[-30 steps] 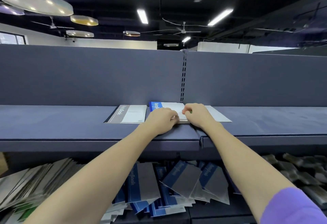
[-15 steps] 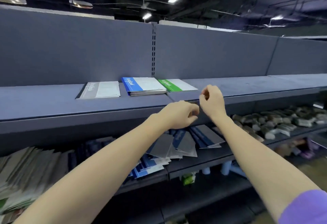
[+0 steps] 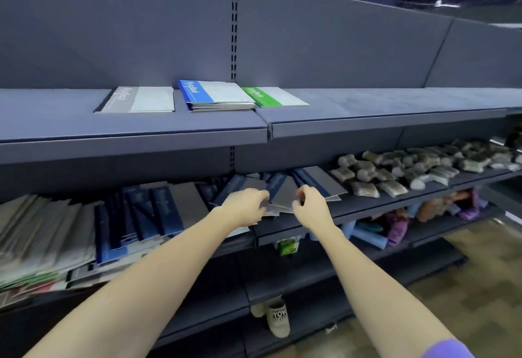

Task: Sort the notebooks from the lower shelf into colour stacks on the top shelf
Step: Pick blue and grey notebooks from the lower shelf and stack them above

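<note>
So we've dropped both hands from the top shelf (image 3: 367,103) down to the lower shelf (image 3: 381,202). Left hand (image 3: 244,206) looks like it's touching the blue notebooks (image 3: 279,188), right hand (image 3: 312,206) curled just beside them, can't tell either grip yet. Up top: grey stack (image 3: 138,100), blue stack (image 3: 217,96), green stack (image 3: 275,97). Next pick coming.

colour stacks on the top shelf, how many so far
3, side by side on the top shelf: grey stack on the left, blue stack in the middle, green stack on the right. None looks hidden.
</note>
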`<state>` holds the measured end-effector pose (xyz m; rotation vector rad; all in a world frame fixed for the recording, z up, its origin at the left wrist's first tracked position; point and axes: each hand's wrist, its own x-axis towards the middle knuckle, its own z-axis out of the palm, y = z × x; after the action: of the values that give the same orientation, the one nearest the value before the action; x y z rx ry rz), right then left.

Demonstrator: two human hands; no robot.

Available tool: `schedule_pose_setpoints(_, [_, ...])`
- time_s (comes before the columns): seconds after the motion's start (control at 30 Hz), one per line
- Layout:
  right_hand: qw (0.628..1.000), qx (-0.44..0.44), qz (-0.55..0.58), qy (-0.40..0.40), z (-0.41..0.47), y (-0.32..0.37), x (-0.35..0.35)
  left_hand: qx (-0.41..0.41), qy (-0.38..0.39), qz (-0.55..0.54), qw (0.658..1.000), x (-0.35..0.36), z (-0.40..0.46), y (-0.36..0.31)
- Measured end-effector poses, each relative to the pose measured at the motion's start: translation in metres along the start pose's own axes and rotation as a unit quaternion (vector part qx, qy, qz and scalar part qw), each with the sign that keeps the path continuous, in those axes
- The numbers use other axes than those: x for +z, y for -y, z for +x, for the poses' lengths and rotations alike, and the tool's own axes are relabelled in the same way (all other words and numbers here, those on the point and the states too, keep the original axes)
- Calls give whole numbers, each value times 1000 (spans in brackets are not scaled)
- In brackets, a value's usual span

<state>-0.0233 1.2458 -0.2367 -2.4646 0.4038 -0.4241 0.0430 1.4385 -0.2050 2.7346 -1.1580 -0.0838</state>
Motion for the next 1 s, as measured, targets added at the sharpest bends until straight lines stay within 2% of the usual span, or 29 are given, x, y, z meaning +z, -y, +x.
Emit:
schedule_pose_setpoints(0.17, [998,1,-26,61,15,-20,23,-27,-4,-15,1000,25,10,4])
schedule_pose_setpoints(0.4, [988,-17,-45,149,58,-58,43,-110,8,-51,993,50,41,12])
schedule_pose_setpoints(0.57, [979,-38,-68,186,91,-83,48,-160,54,-61,984,62,68,10])
schedule_pose_setpoints(0.67, [970,-41,-82,226,104,-93,53,-192,81,-26,978,74,77,7])
schedule_pose_setpoints(0.83, [948,-66,-94,295,122,-103,66,-244,81,47,965,93,85,5])
schedule_pose_setpoints(1.0, [948,-113,-133,267,125,-110,79,-249,64,89,962,101,87,4])
